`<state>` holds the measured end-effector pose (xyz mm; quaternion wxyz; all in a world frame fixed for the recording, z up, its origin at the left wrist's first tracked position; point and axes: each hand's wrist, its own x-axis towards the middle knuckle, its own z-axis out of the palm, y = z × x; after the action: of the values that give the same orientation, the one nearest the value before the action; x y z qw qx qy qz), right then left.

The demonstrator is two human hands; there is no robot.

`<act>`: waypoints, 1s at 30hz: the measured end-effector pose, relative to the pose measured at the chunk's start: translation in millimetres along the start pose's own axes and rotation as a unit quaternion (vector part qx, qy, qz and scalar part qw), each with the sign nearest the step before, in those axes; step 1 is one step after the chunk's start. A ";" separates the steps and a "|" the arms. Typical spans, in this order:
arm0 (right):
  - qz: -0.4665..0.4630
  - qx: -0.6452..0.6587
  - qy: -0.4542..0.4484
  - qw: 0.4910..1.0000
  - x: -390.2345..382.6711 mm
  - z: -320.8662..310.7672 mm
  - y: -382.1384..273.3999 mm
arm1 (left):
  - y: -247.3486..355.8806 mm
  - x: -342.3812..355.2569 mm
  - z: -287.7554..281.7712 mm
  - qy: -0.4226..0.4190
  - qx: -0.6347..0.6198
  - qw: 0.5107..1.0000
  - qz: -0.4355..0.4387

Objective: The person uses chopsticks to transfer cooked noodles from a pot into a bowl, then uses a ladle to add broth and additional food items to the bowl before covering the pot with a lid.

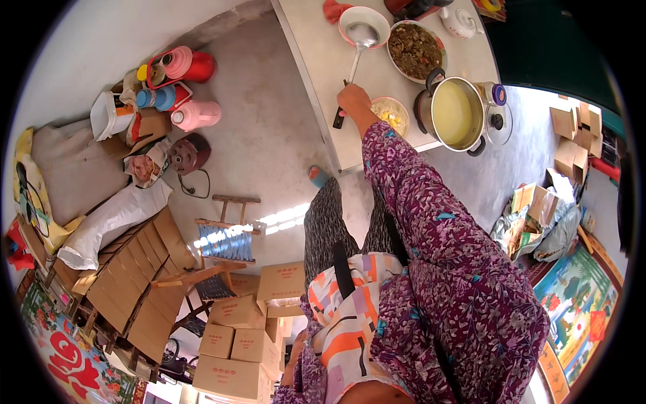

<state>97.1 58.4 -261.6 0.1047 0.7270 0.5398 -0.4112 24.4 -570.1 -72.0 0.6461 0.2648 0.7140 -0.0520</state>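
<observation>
Right hand is clamped on the dark handle of a metal ladle, whose scoop rests in a pink-rimmed bowl on the white table. Left hand is out of view. A lidless steel pot, apparently of yellow liquid, stands nearby.

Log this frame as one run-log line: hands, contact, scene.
right hand: grips ladle handle | ladle bowl: in white bowl | left hand: not in view | nearby: steel pot, dish of dark food, table
</observation>
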 end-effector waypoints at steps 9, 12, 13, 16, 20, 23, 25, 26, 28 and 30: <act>-0.097 0.276 -0.012 0.956 -54.1 -77.8 17.8 | -3.1 1.7 -21.1 -0.003 0.035 0.999 0.018; -0.172 0.374 0.000 0.911 -97.7 -110.3 60.0 | -1.3 0.7 -34.3 -0.005 0.054 0.998 0.020; -0.197 0.397 0.023 0.896 -109.5 -120.3 76.7 | 0.0 3.3 -40.1 -0.006 0.061 0.998 0.023; -0.265 0.407 0.108 0.867 -144.6 -142.2 119.1 | 8.2 14.8 -50.8 -0.009 0.080 0.996 0.036; -0.194 0.334 0.158 0.909 -186.7 -155.9 170.6 | 10.8 16.1 -67.5 -0.005 0.115 0.992 0.043; -0.151 0.510 0.155 0.832 -194.2 -164.6 205.3 | 19.6 21.3 -83.4 -0.005 0.140 0.989 0.053; -0.145 0.601 0.202 0.759 -210.7 -172.5 217.5 | 22.7 18.5 -87.1 -0.004 0.165 0.985 0.056; -0.158 0.622 0.228 0.732 -216.1 -171.1 219.3 | 27.7 19.2 -87.8 -0.002 0.168 0.984 0.055; -0.181 0.622 0.306 0.698 -222.8 -169.4 227.8 | 30.5 20.0 -89.2 0.004 0.183 0.981 0.057; -0.197 0.572 0.411 0.682 -225.3 -176.0 245.9 | 37.7 23.8 -84.0 0.005 0.198 0.978 0.060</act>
<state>378.8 -91.3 -60.5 -0.6476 0.6182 0.3193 -0.3107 -34.6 -495.6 -71.1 0.5789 0.4305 0.6756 -0.1522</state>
